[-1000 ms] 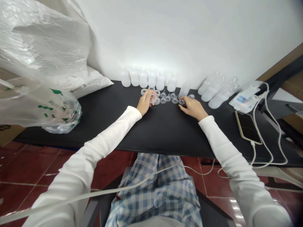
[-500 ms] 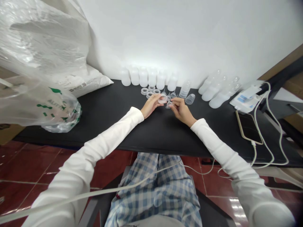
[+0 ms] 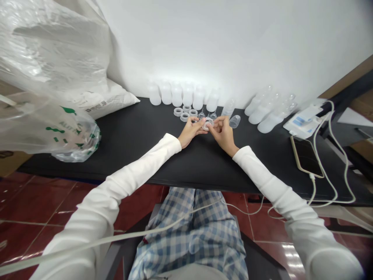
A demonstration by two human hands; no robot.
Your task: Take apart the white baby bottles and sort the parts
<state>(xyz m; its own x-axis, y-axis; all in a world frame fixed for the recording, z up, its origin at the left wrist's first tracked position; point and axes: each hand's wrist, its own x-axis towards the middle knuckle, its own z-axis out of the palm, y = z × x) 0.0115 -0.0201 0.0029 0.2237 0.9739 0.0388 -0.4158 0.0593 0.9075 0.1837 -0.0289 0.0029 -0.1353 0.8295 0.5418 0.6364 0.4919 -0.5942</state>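
My left hand (image 3: 190, 133) pinches a translucent bottle collar ring (image 3: 208, 123) just above the black table. At the ring's right side my right hand (image 3: 224, 134) is closed, its fingertips on a clear bottle teat that is mostly hidden by the fingers and the ring. Beyond my hands stand more clear teats (image 3: 201, 115). Several loose collar rings (image 3: 178, 112) lie to the left of them. Right of my right hand, a clear dome cap (image 3: 234, 121) lies on its side beside a stack of clear caps (image 3: 228, 107).
A row of frosted baby bottles (image 3: 176, 95) stands along the wall. Several assembled bottles (image 3: 269, 112) lie to the right. Farther right are a phone (image 3: 305, 156) with a white cable and a white-blue packet (image 3: 303, 121). Plastic bags (image 3: 72, 132) fill the left end of the black table (image 3: 201, 167).
My left hand has moved slightly right with the collar ring. The teat in my right hand, apart from the ring before, is now brought up against it.
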